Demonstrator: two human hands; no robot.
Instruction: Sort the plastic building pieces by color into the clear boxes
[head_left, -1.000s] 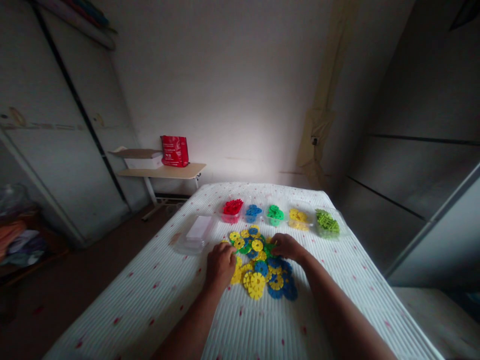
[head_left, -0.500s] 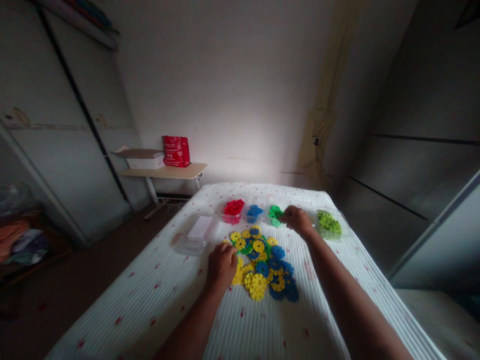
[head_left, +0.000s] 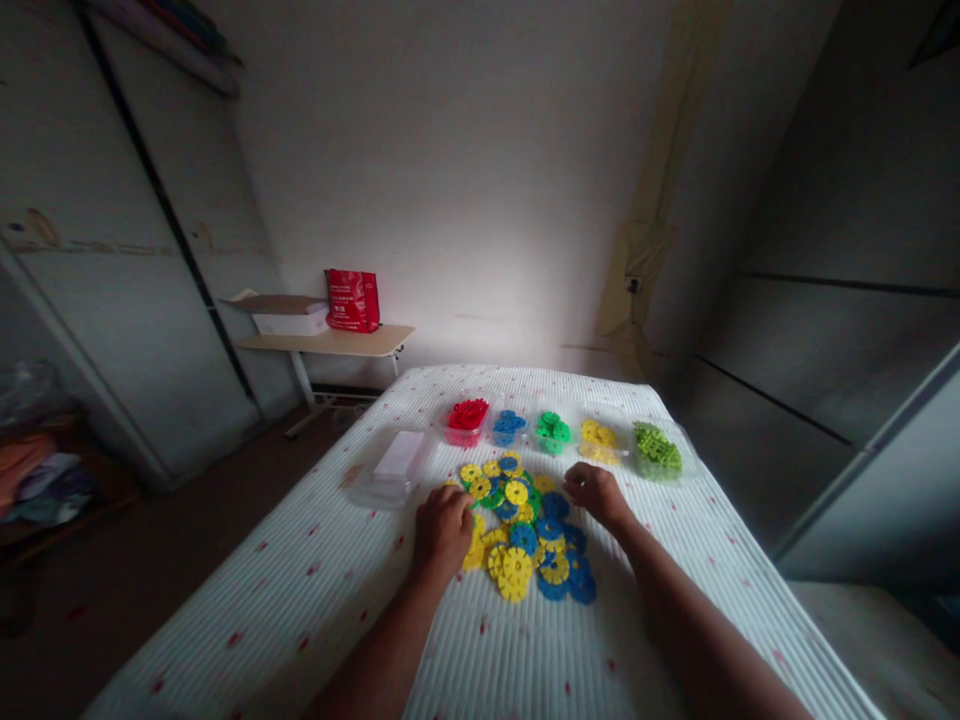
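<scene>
A heap of yellow, blue and green notched plastic discs (head_left: 525,530) lies on the white ribbed bedcover (head_left: 525,650). My left hand (head_left: 442,525) rests curled at the heap's left edge, fingers closed over discs there. My right hand (head_left: 592,490) hovers at the heap's upper right edge, fingers curled; whether it holds a disc is hidden. Behind the heap stands a row of clear tubs: red discs (head_left: 466,415), blue discs (head_left: 508,424), green discs (head_left: 553,428), yellow discs (head_left: 598,435) and lime pieces (head_left: 656,447).
A clear lidded box (head_left: 390,465) sits left of the heap. Beyond the bed stands a small wooden side table (head_left: 330,345) with a red bag (head_left: 351,300) and a flat box. Wardrobe panels close in on both sides.
My right hand went from the heap up to the tubs near the green and yellow ones, then came back down to the heap's right edge. My left hand stayed put.
</scene>
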